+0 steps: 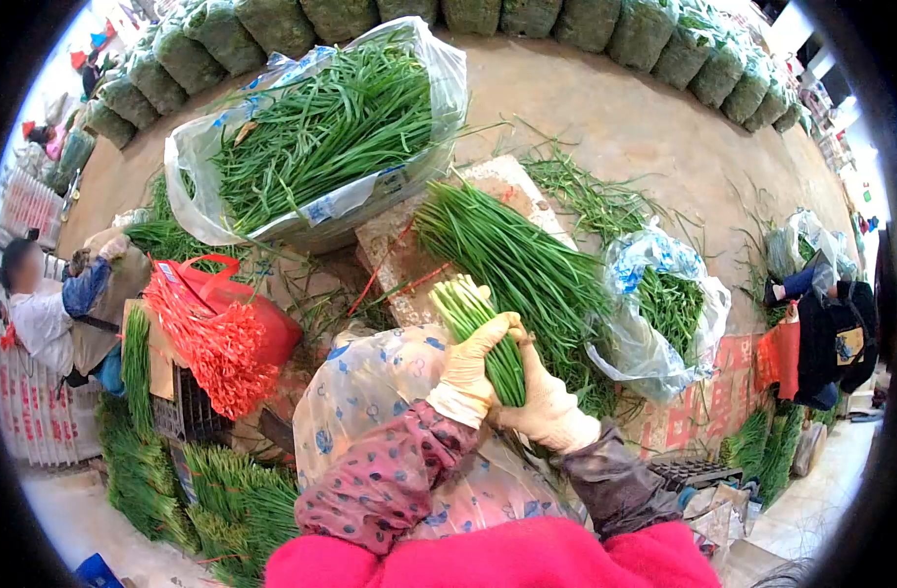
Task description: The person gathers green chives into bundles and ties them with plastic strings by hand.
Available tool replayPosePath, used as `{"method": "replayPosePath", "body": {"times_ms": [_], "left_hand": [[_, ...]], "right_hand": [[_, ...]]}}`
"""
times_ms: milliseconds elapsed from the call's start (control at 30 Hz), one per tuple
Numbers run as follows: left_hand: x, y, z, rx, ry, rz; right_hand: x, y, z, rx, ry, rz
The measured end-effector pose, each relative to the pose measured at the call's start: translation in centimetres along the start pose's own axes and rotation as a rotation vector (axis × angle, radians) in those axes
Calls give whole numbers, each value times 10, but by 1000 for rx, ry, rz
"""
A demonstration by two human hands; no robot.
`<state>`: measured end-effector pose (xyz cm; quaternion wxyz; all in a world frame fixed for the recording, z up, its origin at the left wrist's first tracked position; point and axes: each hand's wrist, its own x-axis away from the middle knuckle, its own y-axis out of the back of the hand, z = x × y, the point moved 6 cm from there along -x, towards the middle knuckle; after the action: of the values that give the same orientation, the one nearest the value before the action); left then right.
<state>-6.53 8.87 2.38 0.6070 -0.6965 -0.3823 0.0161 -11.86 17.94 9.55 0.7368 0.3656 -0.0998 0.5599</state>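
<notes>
A small bunch of chives (478,323) is between my two gloved hands, above my lap, its pale ends pointing up and away from me. My left hand (475,365) wraps round its left side, fingers closed. On the right side, my right hand (547,400) grips the lower part, thumb against the stems. Just beyond lies a larger heap of chives (517,255) on a dirty pale board (385,250). A clear plastic sheet (360,392) with blue prints covers my lap.
A big open plastic bag (189,186) full of chives stands ahead-left, a smaller bag (708,304) to the right. Red ties (208,343) hang over a red bag (282,333). Tied bundles (243,500) stand at lower left. One person (51,314) sits left, another (836,338) right.
</notes>
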Motion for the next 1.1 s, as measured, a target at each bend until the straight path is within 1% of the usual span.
{"method": "replayPosePath", "body": {"times_ms": [33, 100, 133, 167, 233, 300, 367, 433, 500, 533, 567, 633, 667, 700, 767, 833, 900, 933, 967, 1033, 1100], "left_hand": [[-9, 15, 8, -47, 34, 10], [-16, 15, 8, -281, 89, 49], [-19, 12, 4, -393, 101, 102], [-25, 13, -4, -558, 151, 130], [-52, 37, -28, -845, 142, 22], [-98, 81, -62, -1234, 58, -192], [-123, 66, -106, -1914, 20, -384], [-154, 74, -123, -2263, -3, -489], [-184, 92, -124, -2385, 223, -467], [-195, 100, -122, -2448, 269, -403], [-203, 105, -123, -2446, 273, -397], [-213, 113, -122, -2467, 290, -380], [-219, 115, -122, -2481, 289, -322], [-225, 118, -125, -2487, 302, -316], [-235, 126, -130, -2513, 424, -239], [-239, 134, -145, -2594, 329, -147], [-213, 107, -166, -2705, 774, -242], [-203, 105, -172, -2789, 699, -160], [-186, 104, -176, -2869, 619, -72], [-160, 99, -175, -2942, 686, 62], [-143, 92, -161, -2961, 836, 188]], "right_hand": [[-8, -6, -14, -52, -62, -36], [-26, 0, -36, -154, 15, -89], [-30, 13, -44, -134, -63, -100], [-39, 28, -55, -12, 58, -185], [-56, 60, -65, 35, -20, -307], [-69, 91, -55, 214, -98, -398], [-88, 110, -52, 187, -23, -465], [-109, 122, -46, 215, -9, -469], [-129, 128, -34, 264, -32, -444], [-139, 129, -28, 307, -54, -415], [-148, 132, -21, 309, -59, -415], [-167, 129, -9, 453, -44, -318], [-176, 128, -8, 468, 5, -299], [-184, 128, -7, 460, -4, -295], [-201, 122, 4, 518, 22, -220], [-216, 118, 13, 524, 58, -206], [-235, 107, 15, 578, 168, -191], [-246, 100, 10, 563, 209, -233], [-261, 93, 4, 588, 208, -191], [-281, 72, -16, 647, 271, -276], [-291, 56, -34, 682, 406, -471]]}}
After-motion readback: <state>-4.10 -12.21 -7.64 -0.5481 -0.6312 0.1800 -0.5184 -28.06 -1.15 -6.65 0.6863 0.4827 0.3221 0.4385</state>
